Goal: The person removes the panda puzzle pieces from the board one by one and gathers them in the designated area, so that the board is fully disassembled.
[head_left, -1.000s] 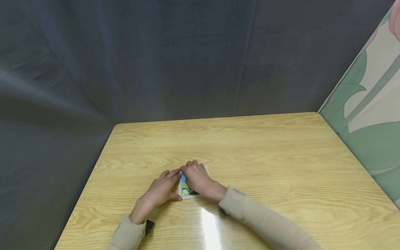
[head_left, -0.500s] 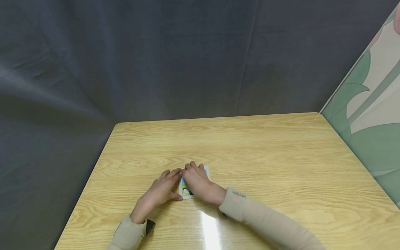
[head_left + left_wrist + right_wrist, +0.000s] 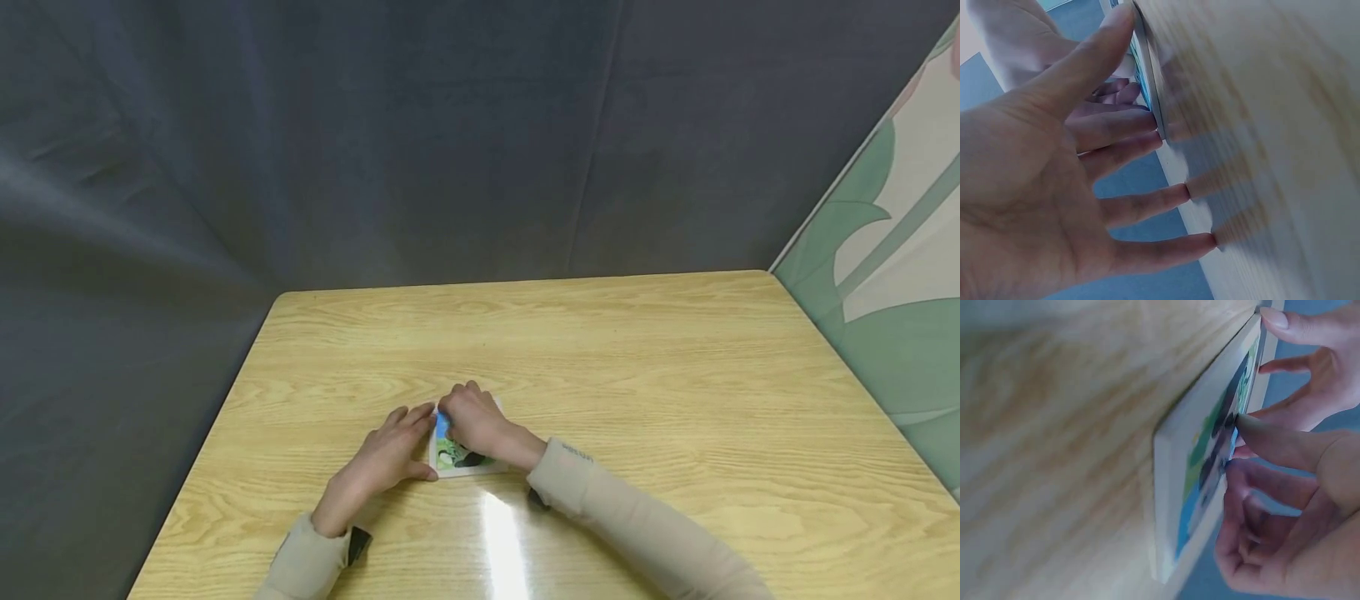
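A small flat picture panel [image 3: 450,458] with a white border and a blue, green and black cartoon scene lies on the table. My left hand [image 3: 390,454] spans its left edge, fingers mostly straight, the thumb at the near corner and fingertips at the far one. In the left wrist view, the left fingertips [image 3: 1188,190] rest on the tabletop. Over the picture sits my right hand [image 3: 476,425], covering part of it. The right wrist view shows its thumb [image 3: 1254,428] and curled index finger at the picture's surface, the other fingers folded in; I cannot tell whether they pinch anything.
The wooden table [image 3: 637,375] extends around the panel, with a bright reflection near its front. A dark grey curtain [image 3: 450,150] hangs behind and to the left. Patterned green and white fabric [image 3: 885,275] borders the right side.
My right hand first shifts slightly toward me over the picture, then back away and to the right, uncovering more of its lower part. The left hand and panel stay nearly still.
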A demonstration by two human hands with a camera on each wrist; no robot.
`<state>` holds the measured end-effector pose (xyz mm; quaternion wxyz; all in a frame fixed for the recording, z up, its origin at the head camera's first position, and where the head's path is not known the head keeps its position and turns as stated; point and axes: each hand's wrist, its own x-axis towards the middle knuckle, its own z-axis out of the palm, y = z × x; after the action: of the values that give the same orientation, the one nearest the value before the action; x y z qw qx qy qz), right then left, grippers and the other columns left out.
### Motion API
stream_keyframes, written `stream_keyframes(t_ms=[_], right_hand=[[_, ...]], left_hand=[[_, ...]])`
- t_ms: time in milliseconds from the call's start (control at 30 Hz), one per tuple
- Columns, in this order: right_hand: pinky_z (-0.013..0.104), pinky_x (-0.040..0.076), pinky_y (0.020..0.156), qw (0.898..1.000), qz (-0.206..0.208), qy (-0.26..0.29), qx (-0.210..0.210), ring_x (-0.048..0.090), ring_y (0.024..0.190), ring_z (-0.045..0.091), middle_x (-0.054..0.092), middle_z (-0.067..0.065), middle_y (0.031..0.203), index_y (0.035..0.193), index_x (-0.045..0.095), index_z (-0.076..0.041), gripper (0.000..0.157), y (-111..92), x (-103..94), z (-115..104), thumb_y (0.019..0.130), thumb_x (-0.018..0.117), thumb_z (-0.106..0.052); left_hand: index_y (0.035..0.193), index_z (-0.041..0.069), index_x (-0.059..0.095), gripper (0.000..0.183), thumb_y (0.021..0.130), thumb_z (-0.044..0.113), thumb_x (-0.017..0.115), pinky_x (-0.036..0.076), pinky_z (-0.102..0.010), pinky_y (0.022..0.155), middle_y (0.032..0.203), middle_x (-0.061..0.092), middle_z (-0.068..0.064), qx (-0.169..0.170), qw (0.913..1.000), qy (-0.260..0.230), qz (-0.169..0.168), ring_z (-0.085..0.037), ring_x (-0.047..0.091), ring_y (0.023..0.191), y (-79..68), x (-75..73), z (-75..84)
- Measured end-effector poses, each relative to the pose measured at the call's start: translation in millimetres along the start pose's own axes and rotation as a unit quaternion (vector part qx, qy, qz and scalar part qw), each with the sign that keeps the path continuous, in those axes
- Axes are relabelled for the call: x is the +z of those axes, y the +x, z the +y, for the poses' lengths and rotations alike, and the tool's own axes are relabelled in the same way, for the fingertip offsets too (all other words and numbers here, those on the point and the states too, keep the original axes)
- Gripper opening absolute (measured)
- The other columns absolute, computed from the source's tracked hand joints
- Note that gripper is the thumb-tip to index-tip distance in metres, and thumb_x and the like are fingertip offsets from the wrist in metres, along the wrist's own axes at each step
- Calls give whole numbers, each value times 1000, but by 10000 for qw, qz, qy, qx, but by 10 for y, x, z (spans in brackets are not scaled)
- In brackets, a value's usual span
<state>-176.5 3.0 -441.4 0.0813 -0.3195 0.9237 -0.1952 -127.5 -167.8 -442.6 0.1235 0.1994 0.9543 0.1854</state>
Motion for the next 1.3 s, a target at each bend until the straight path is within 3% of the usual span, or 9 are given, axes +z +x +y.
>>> stream_keyframes(t_ms=[233,433,633,900,1000,1167,1300], right_hand=[[34,46,66,9994,5,-222,282,48,81,19,56,2,87,96,73,-6,22,-29,-5,-24,79,79,-18],[35,49,67,9994,89,80,325,50,84,21,58,5,93,103,70,-4,33,11,-4,35,76,83,-17],[36,47,71,9985,-122,368,384,48,86,22,57,6,95,102,68,-4,34,55,-10,84,75,84,-17],[37,45,75,9963,-261,753,330,45,87,21,55,4,92,92,67,-7,25,69,-14,123,74,83,-13],[38,45,73,9981,-132,537,280,46,87,22,56,4,95,92,70,-8,22,37,4,104,76,82,-14],[39,48,73,9990,113,-369,240,51,93,23,60,7,110,103,72,-8,30,-28,32,12,78,81,-22],[36,46,71,9975,157,-563,400,50,89,21,60,5,104,101,73,-8,28,-54,25,-51,78,81,-22]], left_hand=[[140,-2,46,81,75,31,81,41,-73,85,152,35,-14,-28,10000,-5,-38,-48,29,135,3,2,-6],[139,-2,47,82,73,32,82,41,-72,86,151,36,-14,-56,10000,-33,16,-48,30,135,9,1,-5],[138,-2,48,82,72,33,82,44,-70,84,151,37,-14,-15,10000,53,79,-48,31,134,10,13,-9],[139,-1,48,83,71,33,83,41,-73,84,151,37,-14,-18,10000,-23,53,-49,30,134,1,19,-15],[140,0,47,84,72,33,82,40,-74,86,152,36,-13,-42,10000,-49,17,-49,29,135,-1,21,-19],[140,-1,47,83,72,32,82,39,-74,86,152,36,-13,-27,10000,-88,4,-49,29,135,-4,20,-15],[140,-1,47,83,72,32,82,38,-74,87,152,36,-13,-77,9999,-105,-8,-48,28,136,2,21,-12]])
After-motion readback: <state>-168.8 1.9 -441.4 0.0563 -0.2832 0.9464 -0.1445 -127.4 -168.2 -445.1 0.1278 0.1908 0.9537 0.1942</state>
